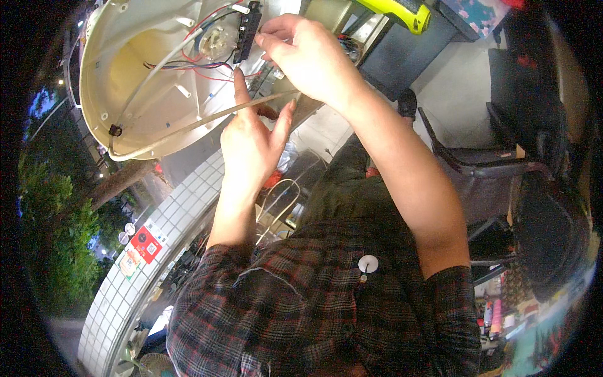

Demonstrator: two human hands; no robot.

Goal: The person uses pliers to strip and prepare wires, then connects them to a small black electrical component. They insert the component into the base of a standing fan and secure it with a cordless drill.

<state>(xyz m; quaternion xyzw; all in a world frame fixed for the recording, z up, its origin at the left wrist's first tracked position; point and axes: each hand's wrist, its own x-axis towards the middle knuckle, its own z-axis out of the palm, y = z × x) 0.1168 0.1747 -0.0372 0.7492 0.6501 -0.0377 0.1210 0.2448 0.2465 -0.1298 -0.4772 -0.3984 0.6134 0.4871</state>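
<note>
A cream-white plastic appliance housing (141, 135), hollow side up, lies at the upper left. Red, black and white wires (201, 65) run inside it, beside a round clear-looking part (217, 43). At the housing's right edge stands a narrow black switch strip (247, 34). My right hand (314, 60) pinches the strip's right side with thumb and curled fingers. My left hand (245, 147) is open, index finger stretched up to the strip's lower end and thumb spread. A pale power cord (207, 118) passes from the housing's lower corner across behind my left hand's fingers.
A white-tiled counter edge (119, 289) curves down the left, with a red sticker (146, 244) on it. A yellow-green tool (402, 14) lies at the top. A dark armchair (471, 169) stands on the right. Below my hands is a pale looped cable (279, 204).
</note>
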